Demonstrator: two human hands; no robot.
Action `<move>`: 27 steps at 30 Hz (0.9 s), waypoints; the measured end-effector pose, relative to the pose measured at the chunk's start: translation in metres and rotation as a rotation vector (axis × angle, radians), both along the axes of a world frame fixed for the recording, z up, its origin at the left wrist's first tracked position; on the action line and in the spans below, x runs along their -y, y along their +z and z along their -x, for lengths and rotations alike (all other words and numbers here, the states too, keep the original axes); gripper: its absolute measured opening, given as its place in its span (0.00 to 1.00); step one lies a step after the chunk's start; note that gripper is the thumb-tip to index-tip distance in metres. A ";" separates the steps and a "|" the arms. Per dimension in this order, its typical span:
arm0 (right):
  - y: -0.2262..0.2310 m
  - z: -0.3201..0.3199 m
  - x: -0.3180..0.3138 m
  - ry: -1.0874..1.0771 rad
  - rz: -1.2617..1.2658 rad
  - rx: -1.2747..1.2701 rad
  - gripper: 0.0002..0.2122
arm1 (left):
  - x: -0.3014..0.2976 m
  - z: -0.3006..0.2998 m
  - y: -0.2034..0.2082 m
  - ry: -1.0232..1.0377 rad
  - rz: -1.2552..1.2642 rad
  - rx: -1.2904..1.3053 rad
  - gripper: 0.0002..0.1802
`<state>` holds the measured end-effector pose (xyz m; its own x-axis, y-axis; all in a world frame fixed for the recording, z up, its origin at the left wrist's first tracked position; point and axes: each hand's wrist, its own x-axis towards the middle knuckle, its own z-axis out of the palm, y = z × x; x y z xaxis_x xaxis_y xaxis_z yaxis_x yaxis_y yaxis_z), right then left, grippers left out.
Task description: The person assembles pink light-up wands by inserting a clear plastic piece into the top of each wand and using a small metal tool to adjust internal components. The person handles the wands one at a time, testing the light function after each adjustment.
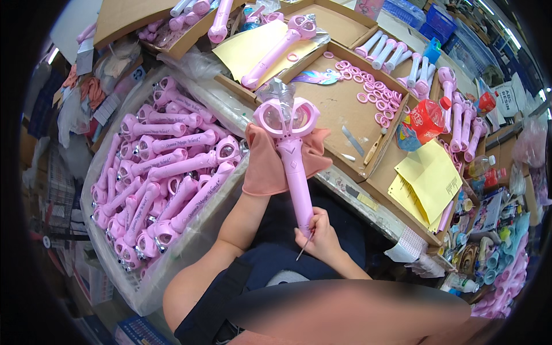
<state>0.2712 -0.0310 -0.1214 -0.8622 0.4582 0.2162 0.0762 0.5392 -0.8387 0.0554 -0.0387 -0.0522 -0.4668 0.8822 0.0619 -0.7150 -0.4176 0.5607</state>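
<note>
A pink toy wand (298, 181) is held in front of me, its ring-shaped head with a clear centre tilted away. An orange cloth (267, 164) covers my left hand (257, 190) and bunches behind the wand below its head. The fingers of that hand are hidden, but it grips the wand through the cloth. At the handle's lower end, my right hand (320, 236) is closed, with its fingertips against the handle. A thin metal rod-like tool (302, 249) sticks out of that hand, pointing down to the left; its exact kind cannot be told.
Left, a plastic-lined crate (129, 296) holds many finished-looking wands. Ahead, a cardboard tray (322, 106) contains pink rings (376, 92), a knife-like blade (352, 141) and a brush (375, 146). Yellow sheets (428, 181), a red-labelled bottle (422, 123) and more wand parts (385, 53) sit to the right.
</note>
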 end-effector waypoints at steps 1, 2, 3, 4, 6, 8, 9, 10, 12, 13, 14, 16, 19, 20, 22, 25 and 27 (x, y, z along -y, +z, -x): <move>0.002 -0.002 0.002 0.024 -0.019 0.053 0.22 | -0.001 0.000 -0.003 0.012 -0.011 0.013 0.25; 0.003 -0.002 0.002 0.109 0.030 0.121 0.20 | -0.003 0.000 -0.006 0.031 -0.026 0.030 0.27; 0.003 -0.003 0.002 0.186 0.084 0.178 0.18 | -0.005 0.001 -0.010 0.053 -0.063 0.049 0.28; 0.004 -0.004 0.000 0.210 0.120 0.278 0.14 | -0.006 0.003 -0.014 0.076 -0.111 0.076 0.30; 0.005 -0.004 -0.006 0.145 0.457 0.346 0.14 | -0.008 0.008 -0.024 0.124 -0.255 0.145 0.33; 0.006 -0.004 -0.016 0.092 0.728 0.335 0.13 | -0.007 0.013 -0.033 0.148 -0.429 0.220 0.37; 0.007 -0.003 -0.021 0.052 0.833 0.293 0.13 | -0.003 0.015 -0.037 0.131 -0.420 0.245 0.38; 0.010 0.000 -0.027 0.057 0.705 0.176 0.16 | -0.001 0.017 -0.040 0.107 -0.354 0.263 0.40; 0.019 0.008 -0.041 -0.033 0.559 0.135 0.19 | 0.004 0.017 -0.044 0.020 -0.116 0.302 0.41; 0.026 0.015 -0.050 -0.080 0.477 -0.007 0.16 | 0.005 0.015 -0.044 0.105 -0.013 0.149 0.41; 0.032 0.031 -0.056 -0.175 0.450 -0.238 0.11 | 0.004 0.012 -0.044 0.185 0.091 -0.007 0.41; 0.051 0.055 -0.080 -0.237 0.478 -0.285 0.07 | 0.001 0.004 -0.041 0.149 0.069 0.019 0.41; 0.075 0.094 -0.107 -0.150 0.384 -0.294 0.20 | -0.004 -0.005 -0.033 -0.124 -0.161 0.312 0.34; 0.082 0.102 -0.115 -0.081 0.423 -0.271 0.23 | -0.004 -0.007 -0.030 -0.159 -0.149 0.237 0.29; 0.092 0.107 -0.126 -0.022 0.378 -0.136 0.28 | -0.005 -0.009 -0.027 -0.068 -0.047 0.156 0.29; 0.098 0.099 -0.135 0.038 0.222 -0.030 0.28 | -0.002 -0.007 -0.027 -0.143 -0.146 0.266 0.31; 0.097 0.096 -0.138 0.051 0.216 -0.043 0.28 | -0.001 -0.006 -0.030 -0.279 -0.292 0.407 0.33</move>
<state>0.1747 0.1074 -0.0245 -0.8773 0.4542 0.1551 0.0153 0.3494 -0.9369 0.0616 -0.0374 -0.0819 -0.2557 0.9488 0.1854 -0.9545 -0.2782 0.1073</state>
